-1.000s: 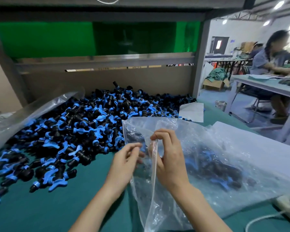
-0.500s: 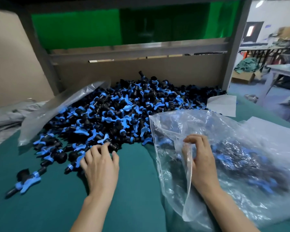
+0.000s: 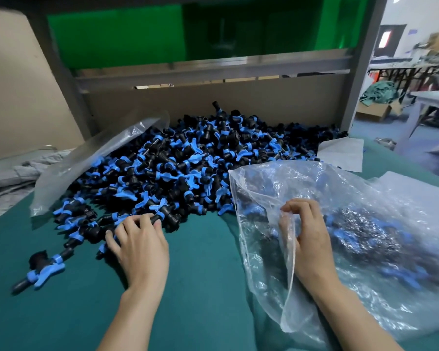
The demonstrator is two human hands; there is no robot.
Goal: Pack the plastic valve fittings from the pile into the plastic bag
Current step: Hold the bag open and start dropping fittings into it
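A big pile of black valve fittings with blue handles (image 3: 188, 160) covers the back of the green table (image 3: 200, 287). My left hand (image 3: 137, 247) lies palm down at the pile's near edge, its fingers curled over a few fittings there. To the right, a clear plastic bag (image 3: 352, 211) lies on the table with several fittings showing through it. My right hand (image 3: 307, 239) pinches the bag's open rim and holds the mouth up, facing the pile.
A second clear plastic bag (image 3: 94, 158) lies over the pile's left side. One fitting (image 3: 41, 269) sits alone at the near left. White sheets (image 3: 340, 153) lie at the right, a cardboard wall (image 3: 213, 100) stands behind the pile, and grey cloth (image 3: 8, 176) lies at far left.
My left hand left the bag's mouth, moved left to the pile's near edge and settled over fittings there. My right hand kept holding the bag rim. The camera turned left and down.
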